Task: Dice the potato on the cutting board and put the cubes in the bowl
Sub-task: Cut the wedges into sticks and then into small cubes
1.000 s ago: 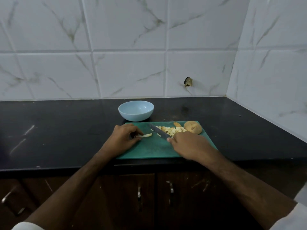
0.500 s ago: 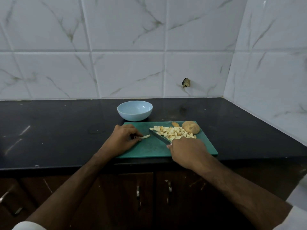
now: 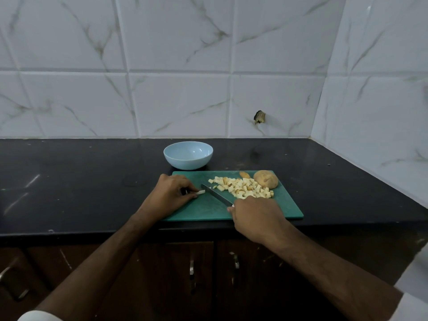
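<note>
Half the potato strip [image 3: 200,192] remains beside the knife [image 3: 216,195].

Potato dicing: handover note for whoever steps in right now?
Left hand: pinches a potato strip flat on the cutting board.
Right hand: grips the knife, blade tip next to the strip.
Done: a pile of cubes sits on the board's far right side.
Left: cut the strip, dice the unpeeled potato piece and small bit beside it, then move all cubes into the bowl, which holds nothing yet and stands behind the board.
</note>
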`<state>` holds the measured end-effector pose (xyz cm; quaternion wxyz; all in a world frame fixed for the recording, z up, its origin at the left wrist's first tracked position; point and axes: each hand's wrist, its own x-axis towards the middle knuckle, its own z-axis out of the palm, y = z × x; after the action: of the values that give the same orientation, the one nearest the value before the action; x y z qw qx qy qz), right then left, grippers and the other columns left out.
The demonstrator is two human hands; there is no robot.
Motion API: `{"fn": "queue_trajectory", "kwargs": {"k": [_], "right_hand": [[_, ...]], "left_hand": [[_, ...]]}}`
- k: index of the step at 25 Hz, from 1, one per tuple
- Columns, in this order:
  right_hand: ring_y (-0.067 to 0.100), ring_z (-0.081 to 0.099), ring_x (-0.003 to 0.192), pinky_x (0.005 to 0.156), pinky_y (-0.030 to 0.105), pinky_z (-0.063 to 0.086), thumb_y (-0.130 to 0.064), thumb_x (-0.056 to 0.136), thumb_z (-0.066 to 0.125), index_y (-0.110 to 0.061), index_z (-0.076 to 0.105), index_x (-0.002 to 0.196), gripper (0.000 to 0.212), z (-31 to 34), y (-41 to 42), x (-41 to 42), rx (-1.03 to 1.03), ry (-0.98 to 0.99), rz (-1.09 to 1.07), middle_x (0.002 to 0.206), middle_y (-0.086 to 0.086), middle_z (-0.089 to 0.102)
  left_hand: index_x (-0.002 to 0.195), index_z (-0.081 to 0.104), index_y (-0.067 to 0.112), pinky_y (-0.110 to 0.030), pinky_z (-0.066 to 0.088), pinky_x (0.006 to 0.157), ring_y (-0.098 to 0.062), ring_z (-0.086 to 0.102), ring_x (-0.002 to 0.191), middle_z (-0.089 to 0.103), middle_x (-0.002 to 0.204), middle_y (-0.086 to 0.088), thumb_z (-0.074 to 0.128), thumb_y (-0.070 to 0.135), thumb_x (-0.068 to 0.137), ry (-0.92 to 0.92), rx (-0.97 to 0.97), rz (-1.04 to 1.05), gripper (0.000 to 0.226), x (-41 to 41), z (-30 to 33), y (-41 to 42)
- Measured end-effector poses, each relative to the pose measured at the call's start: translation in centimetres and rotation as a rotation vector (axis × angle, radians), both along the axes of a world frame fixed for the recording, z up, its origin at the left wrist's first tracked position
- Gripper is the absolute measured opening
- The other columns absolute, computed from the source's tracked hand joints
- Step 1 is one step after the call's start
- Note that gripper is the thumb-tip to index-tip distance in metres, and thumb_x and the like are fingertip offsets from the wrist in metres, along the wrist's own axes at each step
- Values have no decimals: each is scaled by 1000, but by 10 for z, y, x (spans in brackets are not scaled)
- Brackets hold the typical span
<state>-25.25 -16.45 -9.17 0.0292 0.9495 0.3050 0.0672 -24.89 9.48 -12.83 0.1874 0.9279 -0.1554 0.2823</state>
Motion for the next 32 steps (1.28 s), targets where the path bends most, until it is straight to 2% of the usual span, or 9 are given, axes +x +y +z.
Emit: {"fn": "queue_trajectory", "kwargs": {"k": [2, 5, 9, 13, 19, 25, 28, 32], "right_hand": [[16, 56, 77, 68, 35, 42, -46, 109, 28, -17, 61, 112, 44, 2, -1, 2, 15, -7, -14, 86, -2, 55], [15, 59, 76, 67, 35, 45, -48, 109, 28, -19, 61, 104, 44, 4, -2, 2, 86, 54, -16, 84, -3, 57], [15, 58, 73, 67, 35, 47, -47, 109, 29, -20, 58, 97, 42, -5, 3, -6, 65, 89, 5, 80, -2, 57], [14, 57, 73, 65, 34, 42, -46, 109, 29, -19, 60, 104, 42, -4, 4, -5, 40, 53, 16, 81, -2, 57], [17, 57, 75, 69, 35, 45, -43, 110, 30, -19, 60, 109, 38, -3, 3, -7, -6, -43, 23, 80, -3, 52], [14, 50, 70, 67, 34, 41, -42, 110, 32, -17, 60, 109, 37, -7, 2, -11, 22, 3, 44, 74, -5, 45], [15, 55, 72, 69, 35, 46, -43, 110, 31, -17, 60, 110, 39, -2, -3, -8, 12, -35, 11, 79, -4, 51], [14, 60, 74, 72, 35, 52, -46, 110, 29, -18, 59, 104, 42, 4, -6, -11, 73, 43, 10, 81, -3, 58]], "left_hand": [[86, 77, 28, -21, 48, 66, 0, 62, 72, 68, 78, 20, 86, 25, 78, -4, -33, -9, 12, 0, 0, 0], [82, 74, 23, -14, 46, 66, -1, 64, 73, 70, 78, 17, 87, 22, 77, 2, -81, -18, 13, 0, 0, -1], [74, 72, 20, -8, 43, 66, 2, 62, 72, 68, 73, 18, 87, 20, 75, 0, -81, -26, 15, -1, 3, -3], [73, 69, 26, -8, 43, 66, 1, 63, 74, 68, 73, 18, 87, 21, 76, 3, -80, -18, 19, -4, 5, -5], [82, 75, 24, -7, 47, 68, 0, 66, 79, 68, 79, 19, 83, 14, 80, 21, -79, -69, 12, -8, 4, -7], [82, 75, 22, -7, 47, 70, -2, 65, 82, 69, 80, 15, 83, 10, 79, 15, -87, -64, 14, -8, 3, -7], [81, 74, 25, -8, 46, 70, -2, 64, 81, 67, 79, 17, 84, 10, 79, 11, -66, -48, 18, -7, 2, -7], [82, 72, 31, -8, 46, 72, -2, 63, 83, 64, 79, 22, 84, 11, 79, 14, -62, -42, 23, -6, 3, -5]]}}
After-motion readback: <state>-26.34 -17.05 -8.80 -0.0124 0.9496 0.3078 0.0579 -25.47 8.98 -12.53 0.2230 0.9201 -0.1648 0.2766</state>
